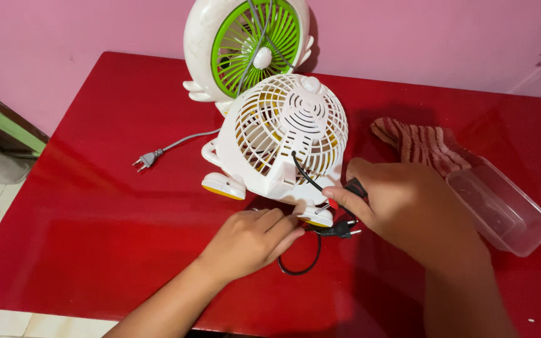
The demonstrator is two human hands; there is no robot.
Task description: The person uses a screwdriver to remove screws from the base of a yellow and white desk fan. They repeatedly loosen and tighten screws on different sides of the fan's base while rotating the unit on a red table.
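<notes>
A red-handled tool (352,188) is gripped by the right hand (402,209) at the white fan (283,138). The fan's foot is touched by the loosely curled left hand (252,241). A clear plastic container (499,209), seemingly empty, is seen beside a striped cloth (421,144).

Reaching in from below with both forearms; left hand (250,241) lying knuckles-up, fingers loosely curled and pointing right; right hand (402,209) arching over, thumb and forefinger pinching together.
</notes>
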